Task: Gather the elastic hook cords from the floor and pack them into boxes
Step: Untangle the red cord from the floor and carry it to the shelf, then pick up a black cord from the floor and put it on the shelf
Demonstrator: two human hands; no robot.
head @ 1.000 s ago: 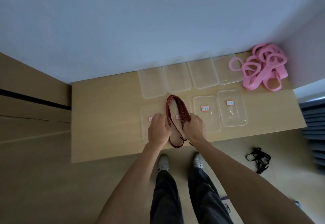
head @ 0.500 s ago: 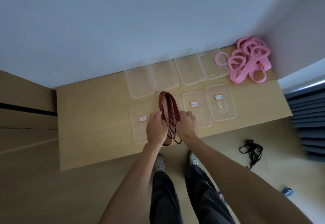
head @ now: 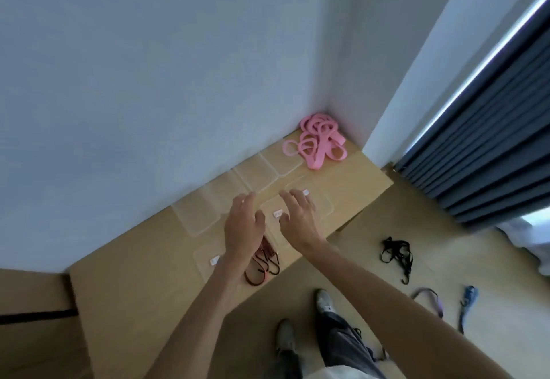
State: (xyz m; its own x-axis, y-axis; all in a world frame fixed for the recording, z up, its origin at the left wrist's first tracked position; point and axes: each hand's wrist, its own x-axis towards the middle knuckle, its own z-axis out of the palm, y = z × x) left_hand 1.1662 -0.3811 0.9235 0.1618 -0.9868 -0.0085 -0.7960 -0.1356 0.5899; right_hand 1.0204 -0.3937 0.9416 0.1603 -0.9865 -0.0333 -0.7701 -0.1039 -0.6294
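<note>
Low wooden table [head: 143,295]: red cord [head: 263,262] lies under left hand [head: 242,225]; both hands' fingers spread, empty, right hand [head: 297,218] alongside.

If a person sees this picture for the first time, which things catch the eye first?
The pink bands heaped in the table's far corner stand out most. Next come the two open hands, left hand and right hand, above the clear boxes, with the dark red cord beneath them. A black cord lies on the floor.
</note>
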